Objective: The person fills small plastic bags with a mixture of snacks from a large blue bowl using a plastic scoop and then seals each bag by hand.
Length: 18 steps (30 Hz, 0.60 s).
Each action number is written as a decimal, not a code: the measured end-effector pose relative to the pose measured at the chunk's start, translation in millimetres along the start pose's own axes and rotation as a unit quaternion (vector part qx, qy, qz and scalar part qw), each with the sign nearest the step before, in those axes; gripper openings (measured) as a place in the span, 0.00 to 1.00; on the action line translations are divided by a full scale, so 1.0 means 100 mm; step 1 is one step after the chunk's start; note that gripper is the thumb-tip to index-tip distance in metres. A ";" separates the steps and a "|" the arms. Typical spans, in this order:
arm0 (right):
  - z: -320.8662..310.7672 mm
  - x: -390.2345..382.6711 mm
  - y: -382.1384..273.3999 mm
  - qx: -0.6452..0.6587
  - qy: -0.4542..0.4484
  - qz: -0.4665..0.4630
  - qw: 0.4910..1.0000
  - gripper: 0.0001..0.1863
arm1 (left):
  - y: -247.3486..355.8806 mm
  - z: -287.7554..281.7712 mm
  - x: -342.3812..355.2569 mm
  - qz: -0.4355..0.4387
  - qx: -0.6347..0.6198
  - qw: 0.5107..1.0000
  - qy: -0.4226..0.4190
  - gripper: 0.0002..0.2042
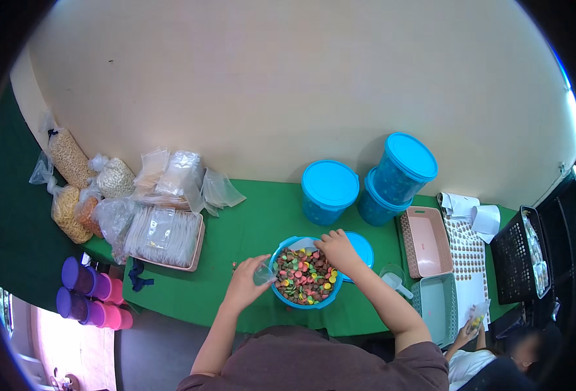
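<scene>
Tub (306,306), blue, of coloured pieces (301,277); by the table's (236,228) near edge, we judge for easy reach. Left hand (244,277): clasping a clear cup (264,272) at the tub's left rim. Right hand (337,249): apart, at the far rim; its grip we cannot tell.

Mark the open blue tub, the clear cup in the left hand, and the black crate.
Open blue tub (304,305), head view: lower rim.
Clear cup (262,274), head view: visible middle.
Black crate (509,259), head view: perforated side.
</scene>
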State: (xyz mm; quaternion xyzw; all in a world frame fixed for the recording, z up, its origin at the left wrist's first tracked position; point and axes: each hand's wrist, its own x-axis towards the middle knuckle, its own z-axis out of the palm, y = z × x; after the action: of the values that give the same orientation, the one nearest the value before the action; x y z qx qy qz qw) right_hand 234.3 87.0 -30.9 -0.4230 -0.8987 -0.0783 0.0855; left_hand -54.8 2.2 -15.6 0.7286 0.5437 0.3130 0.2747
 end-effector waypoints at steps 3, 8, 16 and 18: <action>0.19 -0.02 -0.09 -0.002 -0.024 -0.018 1.000 0.14 | -0.12 0.16 -0.01 -0.006 0.017 1.000 0.014 0.31; 0.13 -0.17 -0.05 0.151 -0.098 0.057 0.982 0.14 | -0.19 0.32 -0.09 -0.046 0.014 0.999 -0.015 0.33; 0.40 -0.12 -0.29 0.165 0.005 0.045 0.985 0.06 | -0.15 0.37 -0.08 -0.030 0.004 0.999 0.016 0.34; 0.38 -0.16 -0.29 0.209 -0.013 0.067 0.976 0.06 | -0.16 0.37 -0.09 -0.037 -0.001 0.999 0.017 0.34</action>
State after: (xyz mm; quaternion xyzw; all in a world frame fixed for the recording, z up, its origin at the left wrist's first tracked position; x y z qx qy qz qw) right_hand 218.0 64.9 -73.7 -0.4558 -0.8660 0.1223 0.1654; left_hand -38.3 -4.8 -53.0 0.7026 0.5741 0.3155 0.2779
